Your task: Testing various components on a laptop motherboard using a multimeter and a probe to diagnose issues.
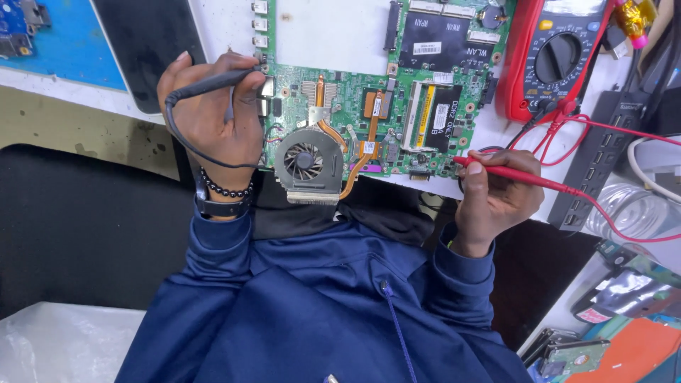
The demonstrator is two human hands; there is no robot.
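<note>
A green laptop motherboard (355,78) with a round cooling fan (306,164) and copper heat pipes lies on the white bench. My left hand (209,113) grips a black test probe (213,84), its tip at the board's left edge. My right hand (496,195) holds a red test probe (528,179), its tip touching the board's lower right edge. Red leads run up to a red-cased multimeter (557,57) at the upper right.
A black power strip (603,152) lies right of the board. A blue mat (64,42) and a dark panel (149,50) sit at the upper left. A clear plastic bottle (631,209), hard drives and packets lie at the lower right.
</note>
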